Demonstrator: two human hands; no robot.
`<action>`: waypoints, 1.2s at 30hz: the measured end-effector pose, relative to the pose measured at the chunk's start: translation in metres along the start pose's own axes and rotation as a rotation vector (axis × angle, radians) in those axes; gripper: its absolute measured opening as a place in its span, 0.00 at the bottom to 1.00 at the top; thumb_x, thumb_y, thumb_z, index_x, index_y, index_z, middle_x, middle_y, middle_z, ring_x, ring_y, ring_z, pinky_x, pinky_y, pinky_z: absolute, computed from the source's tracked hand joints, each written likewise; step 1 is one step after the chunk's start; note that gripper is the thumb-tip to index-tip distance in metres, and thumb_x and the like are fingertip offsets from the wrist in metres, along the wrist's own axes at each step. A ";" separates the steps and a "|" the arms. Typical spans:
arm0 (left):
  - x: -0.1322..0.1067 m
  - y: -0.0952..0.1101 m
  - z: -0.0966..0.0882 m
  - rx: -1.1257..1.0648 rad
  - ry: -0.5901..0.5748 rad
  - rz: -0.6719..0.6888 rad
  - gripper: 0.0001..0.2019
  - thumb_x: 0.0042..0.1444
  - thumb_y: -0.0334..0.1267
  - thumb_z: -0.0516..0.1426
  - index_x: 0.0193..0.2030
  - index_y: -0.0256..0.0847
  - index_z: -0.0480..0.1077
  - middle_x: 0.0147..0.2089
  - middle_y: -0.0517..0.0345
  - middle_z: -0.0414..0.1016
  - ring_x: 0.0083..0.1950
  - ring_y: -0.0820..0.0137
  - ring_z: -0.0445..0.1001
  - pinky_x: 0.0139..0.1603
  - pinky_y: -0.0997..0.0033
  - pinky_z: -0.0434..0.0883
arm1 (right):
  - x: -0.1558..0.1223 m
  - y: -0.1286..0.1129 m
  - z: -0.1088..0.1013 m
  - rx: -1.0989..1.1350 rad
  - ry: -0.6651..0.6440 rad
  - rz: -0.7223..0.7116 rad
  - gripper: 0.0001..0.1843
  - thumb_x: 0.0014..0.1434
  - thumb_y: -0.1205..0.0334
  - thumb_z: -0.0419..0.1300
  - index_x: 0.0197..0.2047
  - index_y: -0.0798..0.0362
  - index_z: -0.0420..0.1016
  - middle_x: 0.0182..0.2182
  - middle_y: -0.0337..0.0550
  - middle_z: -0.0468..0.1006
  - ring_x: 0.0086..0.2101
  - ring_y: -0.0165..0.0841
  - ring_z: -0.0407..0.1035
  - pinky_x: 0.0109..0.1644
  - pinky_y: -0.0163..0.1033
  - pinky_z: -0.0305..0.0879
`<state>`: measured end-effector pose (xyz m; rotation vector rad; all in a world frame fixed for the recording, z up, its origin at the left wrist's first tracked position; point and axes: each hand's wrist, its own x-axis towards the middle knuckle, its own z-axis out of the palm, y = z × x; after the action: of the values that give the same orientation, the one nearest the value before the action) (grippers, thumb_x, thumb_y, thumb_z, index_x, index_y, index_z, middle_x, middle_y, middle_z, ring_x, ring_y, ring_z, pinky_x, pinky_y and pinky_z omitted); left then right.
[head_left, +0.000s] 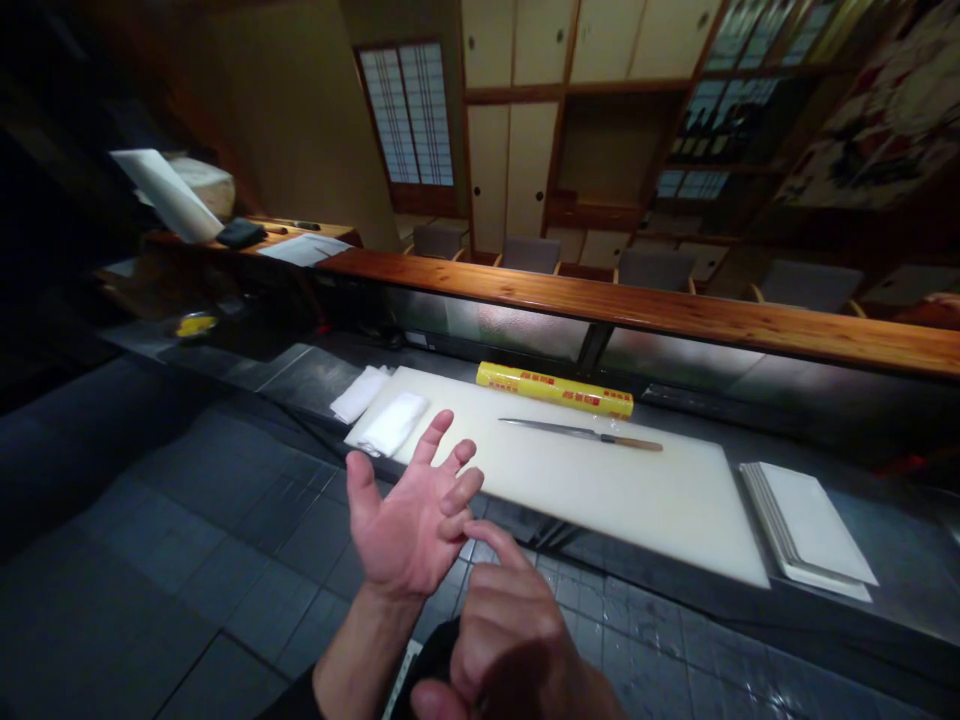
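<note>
The left hand [409,520] is released, palm up, fingers spread, empty, held just off the near edge of the white cutting board [600,510]. The right hand [510,640] is curled, nothing grasped, just below the left. A sashimi knife [577,434] is laid on the board; a yellow film roll [555,388] is on its far edge. Folded white cloths [394,423] are on its left end. Stacked white trays [806,525] are just beyond its right end, on the desk [885,530].

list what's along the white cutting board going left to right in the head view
folded white towel → second folded white towel on the cutting board → sashimi knife → stack of white rectangular boards
</note>
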<state>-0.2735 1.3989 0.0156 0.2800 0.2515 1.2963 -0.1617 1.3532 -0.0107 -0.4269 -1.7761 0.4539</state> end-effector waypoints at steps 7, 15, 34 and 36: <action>-0.008 0.001 -0.001 0.121 -0.021 0.086 0.42 0.44 0.66 0.59 0.62 0.46 0.57 0.45 0.52 0.59 0.29 0.76 0.51 0.21 0.81 0.56 | 0.003 -0.008 0.004 0.026 0.003 0.061 0.19 0.58 0.60 0.53 0.18 0.55 0.55 0.15 0.32 0.56 0.21 0.23 0.54 0.61 0.45 0.58; -0.018 0.003 -0.004 0.164 -0.037 0.134 0.43 0.44 0.68 0.58 0.61 0.43 0.58 0.45 0.52 0.59 0.29 0.76 0.53 0.21 0.80 0.59 | 0.001 -0.012 0.009 0.104 -0.016 0.114 0.15 0.56 0.59 0.53 0.21 0.55 0.56 0.17 0.32 0.59 0.22 0.23 0.57 0.63 0.43 0.56; -0.018 0.004 -0.011 0.223 -0.129 0.172 0.43 0.45 0.68 0.57 0.61 0.41 0.58 0.46 0.53 0.56 0.31 0.76 0.55 0.22 0.79 0.58 | -0.013 -0.007 0.007 0.124 -0.146 0.196 0.15 0.54 0.58 0.59 0.22 0.53 0.58 0.15 0.32 0.61 0.22 0.26 0.63 0.65 0.48 0.56; -0.017 0.004 -0.010 0.224 -0.117 0.172 0.43 0.44 0.67 0.58 0.61 0.41 0.58 0.46 0.53 0.56 0.31 0.76 0.55 0.22 0.79 0.58 | -0.018 -0.005 0.007 0.128 -0.174 0.233 0.16 0.54 0.56 0.60 0.21 0.52 0.59 0.16 0.32 0.63 0.22 0.27 0.63 0.65 0.48 0.57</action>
<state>-0.2850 1.3838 0.0078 0.5770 0.2774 1.4177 -0.1641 1.3390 -0.0246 -0.5189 -1.8593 0.7844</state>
